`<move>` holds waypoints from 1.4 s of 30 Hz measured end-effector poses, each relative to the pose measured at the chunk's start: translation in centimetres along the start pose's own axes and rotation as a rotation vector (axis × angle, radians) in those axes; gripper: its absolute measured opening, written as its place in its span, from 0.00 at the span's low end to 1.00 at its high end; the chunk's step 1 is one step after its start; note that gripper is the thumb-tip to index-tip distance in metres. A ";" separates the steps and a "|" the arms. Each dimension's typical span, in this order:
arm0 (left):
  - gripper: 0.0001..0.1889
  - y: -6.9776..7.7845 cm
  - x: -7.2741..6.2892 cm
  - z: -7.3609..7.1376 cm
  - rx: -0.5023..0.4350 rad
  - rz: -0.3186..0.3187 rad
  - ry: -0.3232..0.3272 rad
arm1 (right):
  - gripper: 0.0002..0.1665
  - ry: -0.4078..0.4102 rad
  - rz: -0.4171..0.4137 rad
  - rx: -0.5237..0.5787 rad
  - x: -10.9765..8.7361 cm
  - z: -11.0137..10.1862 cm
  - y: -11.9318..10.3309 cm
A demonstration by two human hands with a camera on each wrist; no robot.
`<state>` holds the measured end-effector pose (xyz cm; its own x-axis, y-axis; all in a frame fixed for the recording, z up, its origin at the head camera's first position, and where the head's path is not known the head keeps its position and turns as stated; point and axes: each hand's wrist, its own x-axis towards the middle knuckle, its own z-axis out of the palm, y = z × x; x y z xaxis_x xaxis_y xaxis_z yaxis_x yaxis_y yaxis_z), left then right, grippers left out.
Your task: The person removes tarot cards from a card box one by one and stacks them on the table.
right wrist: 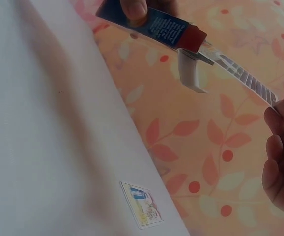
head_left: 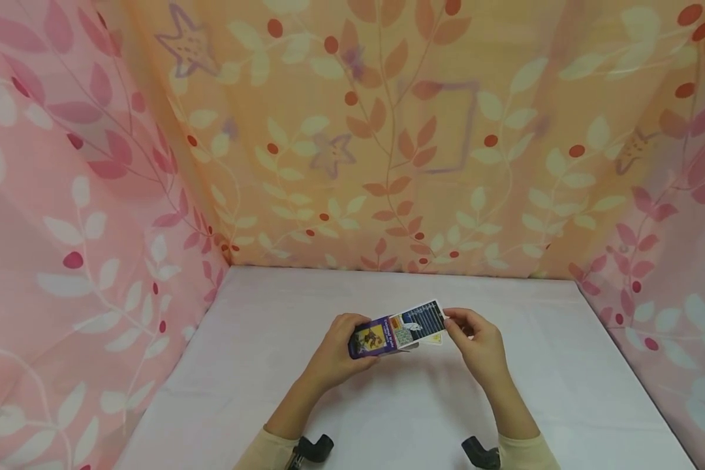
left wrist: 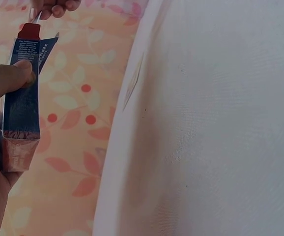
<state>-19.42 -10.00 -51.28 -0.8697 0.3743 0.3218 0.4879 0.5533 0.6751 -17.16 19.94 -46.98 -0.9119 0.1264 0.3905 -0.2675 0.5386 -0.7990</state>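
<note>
My left hand (head_left: 337, 352) grips a small dark blue and purple card box (head_left: 371, 339), held tilted above the table. Its thumb lies on the printed side in the left wrist view. A red end flap (right wrist: 194, 39) stands out at the box's open end, and a white flap (right wrist: 188, 71) hangs below it. From that end sticks a printed card (head_left: 423, 323) with dark stripes. Thumb and fingers of my right hand (head_left: 478, 343) pinch the card's far end. Its inner end is hidden in the box.
A small, colourful picture card (right wrist: 143, 205) lies on the white table (head_left: 294, 297), partly hidden behind the held card in the head view. Patterned orange cloth (head_left: 305, 189) hangs behind the table, with pink cloth (head_left: 123, 287) at both sides.
</note>
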 end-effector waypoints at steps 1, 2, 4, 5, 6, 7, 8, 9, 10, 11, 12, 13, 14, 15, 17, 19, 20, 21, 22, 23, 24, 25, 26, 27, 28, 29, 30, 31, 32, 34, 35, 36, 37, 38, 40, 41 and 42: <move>0.39 0.0 0.0 0.0 -0.001 -0.002 -0.001 | 0.10 0.003 0.004 0.003 0.1 -0.1 0.0; 0.39 0.0 0.0 0.0 0.001 -0.004 -0.001 | 0.10 0.003 0.007 0.008 0.2 -0.2 0.0; 0.39 0.0 -0.1 -0.1 0.000 -0.011 -0.002 | 0.10 -0.002 0.013 0.018 0.5 -0.3 0.1; 0.39 0.0 -0.1 -0.1 -0.002 -0.016 -0.001 | 0.10 -0.007 0.013 0.020 0.6 -0.3 0.2; 0.39 0.0 -0.1 -0.1 -0.005 -0.025 0.000 | 0.10 -0.013 0.011 0.021 0.8 -0.4 0.2; 0.39 0.0 -0.2 -0.2 -0.005 -0.029 0.001 | 0.11 -0.018 0.008 0.023 1.0 -0.4 0.2; 0.39 0.0 -0.2 -0.2 -0.005 -0.034 0.003 | 0.11 -0.023 0.005 0.026 1.2 -0.4 0.3; 0.39 0.0 -0.2 -0.2 -0.007 -0.037 0.004 | 0.11 -0.025 0.001 0.024 1.3 -0.5 0.3; 0.39 0.0 -0.2 -0.3 -0.007 -0.042 0.005 | 0.10 -0.026 -0.002 0.021 1.5 -0.5 0.4; 0.39 0.0 -0.2 -0.3 -0.006 -0.043 0.006 | 0.10 -0.025 -0.004 0.024 1.7 -0.6 0.4; 0.39 0.0 -0.2 -0.3 -0.006 -0.043 0.006 | 0.10 -0.025 -0.005 0.026 1.9 -0.6 0.5; 0.39 0.0 -0.2 -0.3 -0.005 -0.042 0.004 | 0.10 -0.026 -0.005 0.026 2.0 -0.7 0.6; 0.39 -0.1 -0.2 -0.3 -0.006 -0.045 0.003 | 0.10 -0.029 -0.005 0.026 2.2 -0.8 0.6; 0.40 -0.2 -0.2 -0.2 -0.006 -0.046 0.000 | 0.10 -0.032 -0.004 0.026 2.4 -0.8 0.7; 0.40 -0.3 -0.2 -0.2 -0.004 -0.047 -0.003 | 0.11 -0.041 -0.006 0.031 2.7 -1.0 0.9; 0.39 -0.4 -0.2 -0.1 -0.003 -0.051 -0.005 | 0.11 -0.050 -0.006 0.034 3.1 -1.1 1.1; 0.39 -0.4 -0.2 -0.1 -0.002 -0.053 -0.005 | 0.12 -0.053 -0.004 0.041 3.3 -1.1 1.2; 0.39 -0.4 -0.2 -0.2 -0.002 -0.052 -0.005 | 0.12 -0.056 0.000 0.047 3.5 -1.2 1.3; 0.39 -0.4 -0.2 -0.2 -0.002 -0.054 -0.005 | 0.12 -0.059 0.001 0.052 3.7 -1.3 1.4; 0.39 -0.3 -0.2 -0.2 -0.003 -0.055 -0.004 | 0.13 -0.063 0.004 0.059 3.9 -1.3 1.6; 0.39 -0.3 -0.2 -0.3 -0.003 -0.054 -0.003 | 0.13 -0.066 0.007 0.064 4.1 -1.4 1.6; 0.39 -0.3 -0.1 -0.3 -0.003 -0.053 -0.002 | 0.13 -0.069 0.011 0.071 4.3 -1.4 1.7; 0.39 -0.2 -0.1 -0.4 -0.003 -0.051 -0.001 | 0.14 -0.072 0.014 0.074 4.6 -1.5 1.8; 0.39 -0.2 -0.1 -0.4 -0.002 -0.049 -0.001 | 0.14 -0.073 0.016 0.074 4.8 -1.5 1.9; 0.39 -0.1 -0.1 -0.4 -0.002 -0.049 0.000 | 0.14 -0.075 0.017 0.074 4.9 -1.6 1.9; 0.39 -0.1 -0.1 -0.4 -0.002 -0.047 -0.001 | 0.14 -0.076 0.016 0.070 5.1 -1.6 2.0; 0.39 0.0 -0.1 -0.4 -0.001 -0.046 -0.001 | 0.14 -0.075 0.012 0.065 5.3 -1.7 2.1; 0.39 0.0 -0.1 -0.4 -0.003 -0.046 -0.001 | 0.13 -0.074 0.007 0.063 5.4 -1.7 2.2; 0.39 0.0 -0.1 -0.4 -0.005 -0.046 -0.002 | 0.13 -0.073 0.000 0.060 5.6 -1.7 2.3; 0.39 0.1 -0.1 -0.3 -0.010 -0.047 -0.004 | 0.13 -0.072 -0.024 0.058 5.9 -1.6 2.5; 0.39 0.1 -0.1 -0.3 -0.011 -0.049 -0.006 | 0.13 -0.072 -0.032 0.054 6.1 -1.6 2.6; 0.39 0.1 -0.1 -0.3 -0.013 -0.052 -0.008 | 0.13 -0.071 -0.042 0.051 6.2 -1.6 2.1; 0.39 0.1 -0.1 -0.4 -0.014 -0.053 -0.011 | 0.13 -0.074 -0.048 0.049 6.3 -1.6 2.1; 0.39 0.1 -0.1 -0.4 -0.013 -0.053 -0.013 | 0.12 -0.078 -0.052 0.044 6.5 -1.6 2.2; 0.39 0.1 -0.1 -0.4 -0.012 -0.052 -0.011 | 0.12 -0.085 -0.055 0.029 6.9 -1.5 2.3; 0.39 0.2 -0.1 -0.4 -0.011 -0.048 -0.009 | 0.12 -0.089 -0.053 0.021 7.0 -1.5 2.5; 0.39 0.2 -0.1 -0.4 -0.010 -0.045 -0.006 | 0.12 -0.093 -0.053 0.018 7.2 -1.4 2.6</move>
<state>-19.31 -10.24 -50.95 -0.8902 0.3534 0.2873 0.4476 0.5622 0.6954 -23.97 23.45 -45.63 -0.9209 0.0200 0.3892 -0.3211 0.5270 -0.7869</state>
